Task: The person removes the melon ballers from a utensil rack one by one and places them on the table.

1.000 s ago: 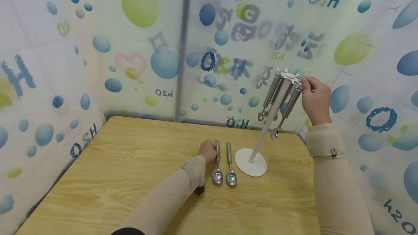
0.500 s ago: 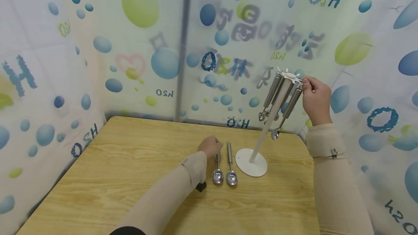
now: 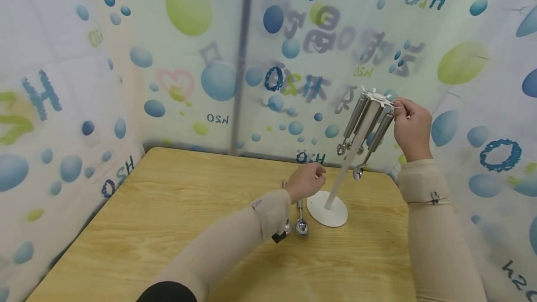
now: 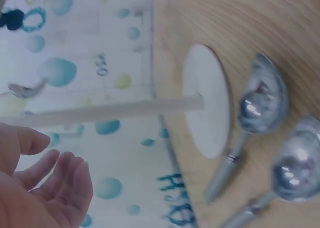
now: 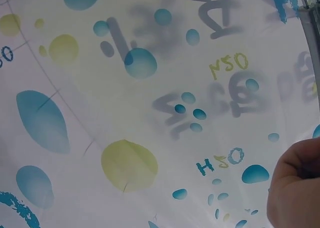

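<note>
Near the tabletop's far-right corner [image 3: 379, 183], my right hand [image 3: 413, 127] pinches the utensil rack [image 3: 347, 164] up top, but my loose, empty left hand [image 3: 307, 181] could totally bump it over.

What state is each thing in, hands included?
White hook stand: standing on its round base on the table.
Hanging metal utensils: heads down, under the stand's hooks.
Metal scoop nearer the stand: lying on the table.
Metal scoop farther from the stand: lying on the table.
Left hand: empty, loosely curled, beside the stand's pole.
Right hand: pinching the edge of the stand's hooked top.
</note>
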Demonstrator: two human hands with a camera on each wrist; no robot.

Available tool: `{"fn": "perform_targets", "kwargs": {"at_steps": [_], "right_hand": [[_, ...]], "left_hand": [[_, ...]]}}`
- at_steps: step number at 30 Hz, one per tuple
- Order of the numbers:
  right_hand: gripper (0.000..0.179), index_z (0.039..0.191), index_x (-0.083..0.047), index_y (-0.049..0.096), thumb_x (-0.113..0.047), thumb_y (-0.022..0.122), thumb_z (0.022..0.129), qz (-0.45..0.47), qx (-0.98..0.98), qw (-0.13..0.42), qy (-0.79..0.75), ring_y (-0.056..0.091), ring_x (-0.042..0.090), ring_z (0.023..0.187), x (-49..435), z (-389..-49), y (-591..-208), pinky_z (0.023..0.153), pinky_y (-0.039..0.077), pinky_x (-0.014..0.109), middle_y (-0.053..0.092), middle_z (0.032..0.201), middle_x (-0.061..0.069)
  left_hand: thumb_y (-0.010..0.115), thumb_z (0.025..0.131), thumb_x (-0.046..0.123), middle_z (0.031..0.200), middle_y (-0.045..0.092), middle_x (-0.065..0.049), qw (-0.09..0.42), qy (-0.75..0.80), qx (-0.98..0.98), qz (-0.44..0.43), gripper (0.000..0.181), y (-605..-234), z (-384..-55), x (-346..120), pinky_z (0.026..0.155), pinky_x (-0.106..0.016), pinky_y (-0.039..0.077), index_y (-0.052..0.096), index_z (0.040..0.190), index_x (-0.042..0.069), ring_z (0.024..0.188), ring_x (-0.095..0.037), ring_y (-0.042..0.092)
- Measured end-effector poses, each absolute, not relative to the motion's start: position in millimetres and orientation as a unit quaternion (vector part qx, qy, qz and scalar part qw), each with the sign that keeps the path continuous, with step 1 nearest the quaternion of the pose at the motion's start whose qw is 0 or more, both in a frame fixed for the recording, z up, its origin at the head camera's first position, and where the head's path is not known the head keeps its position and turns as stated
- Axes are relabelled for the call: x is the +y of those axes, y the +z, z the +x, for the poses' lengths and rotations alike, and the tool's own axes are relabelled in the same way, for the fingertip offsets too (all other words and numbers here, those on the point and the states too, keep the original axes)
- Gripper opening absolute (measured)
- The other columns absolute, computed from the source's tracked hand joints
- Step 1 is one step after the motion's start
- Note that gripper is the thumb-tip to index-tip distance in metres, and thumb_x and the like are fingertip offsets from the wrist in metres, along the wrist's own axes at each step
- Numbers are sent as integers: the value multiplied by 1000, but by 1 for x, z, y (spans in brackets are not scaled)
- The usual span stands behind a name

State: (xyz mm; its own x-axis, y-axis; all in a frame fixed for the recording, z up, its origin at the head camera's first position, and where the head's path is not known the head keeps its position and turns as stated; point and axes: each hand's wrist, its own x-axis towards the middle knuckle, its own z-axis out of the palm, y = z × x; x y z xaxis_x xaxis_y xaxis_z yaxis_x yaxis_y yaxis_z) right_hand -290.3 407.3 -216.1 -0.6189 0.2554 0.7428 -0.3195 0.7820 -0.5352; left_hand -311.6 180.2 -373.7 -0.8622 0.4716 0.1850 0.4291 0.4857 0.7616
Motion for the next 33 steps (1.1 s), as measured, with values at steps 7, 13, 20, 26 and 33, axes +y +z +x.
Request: {"fn": "perform_targets", "kwargs": {"at_steps": [7, 13, 20, 26, 33], "right_hand": [[31, 111, 2, 73, -20, 51, 107, 6, -839, 427, 337, 45, 8, 68, 411, -290, -217, 59, 35, 20, 52, 75, -10], [31, 111, 2, 72, -20, 50, 108, -4, -837, 426, 344, 45, 8, 69, 413, -290, -220, 60, 35, 20, 52, 77, -10], [29, 109, 2, 72, -19, 52, 107, 7, -830, 436, 347, 44, 8, 67, 410, -291, -222, 58, 35, 20, 51, 75, -10], [28, 107, 2, 72, -18, 53, 107, 13, -824, 445, 350, 44, 7, 66, 408, -291, -222, 59, 34, 21, 50, 73, -12], [27, 105, 2, 73, -17, 54, 106, 20, -817, 453, 357, 44, 6, 66, 405, -293, -219, 60, 34, 21, 51, 71, -13]], "left_hand": [[57, 106, 22, 111, 68, 2, 39, 445, 829, 337, 20, -338, -290, 201, 77, -21, 53, 67, 119, 12, 96, -7, 64], [56, 106, 20, 129, 63, -1, 34, 472, 799, 370, 31, -320, -280, 218, 87, -19, 51, 59, 135, 9, 113, -9, 61], [55, 106, 18, 136, 58, -4, -7, 488, 782, 387, 40, -313, -275, 231, 94, -18, 48, 50, 144, 8, 118, -12, 59], [57, 104, 18, 143, 51, -6, -42, 499, 779, 378, 47, -304, -278, 239, 100, -20, 45, 44, 148, 7, 126, -16, 54], [58, 103, 19, 150, 46, -7, -27, 516, 773, 368, 55, -300, -283, 246, 105, -22, 42, 39, 153, 7, 134, -15, 49]]}}
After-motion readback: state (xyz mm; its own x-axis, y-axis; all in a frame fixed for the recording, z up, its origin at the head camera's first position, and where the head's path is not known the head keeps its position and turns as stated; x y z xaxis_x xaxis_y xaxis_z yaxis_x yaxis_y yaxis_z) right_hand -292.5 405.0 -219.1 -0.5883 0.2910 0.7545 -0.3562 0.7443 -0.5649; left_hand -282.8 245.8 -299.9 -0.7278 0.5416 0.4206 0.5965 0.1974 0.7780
